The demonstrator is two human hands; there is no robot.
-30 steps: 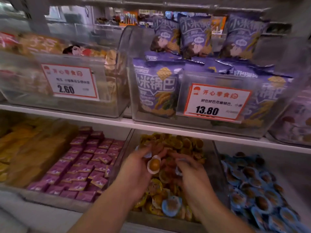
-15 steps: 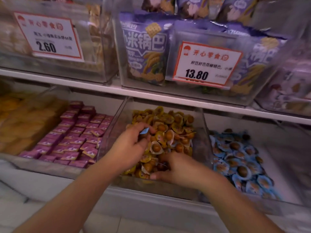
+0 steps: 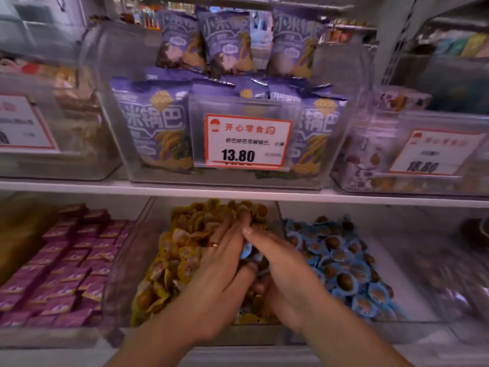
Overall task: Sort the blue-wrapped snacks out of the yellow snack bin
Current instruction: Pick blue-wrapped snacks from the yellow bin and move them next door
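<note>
Both hands (image 3: 225,271) now together, fingers (image 3: 264,241) pinching blue-wrapped snack (image 3: 246,250) between them.

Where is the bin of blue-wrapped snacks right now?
In the head view, the blue snack bin sits on the lower shelf at the right, right beside the yellow snack bin where both hands dig.

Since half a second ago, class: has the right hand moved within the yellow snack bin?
Yes. The right hand has moved from the front of the yellow snack bin deeper toward its back, closing against the left hand over a blue-wrapped snack.
</note>
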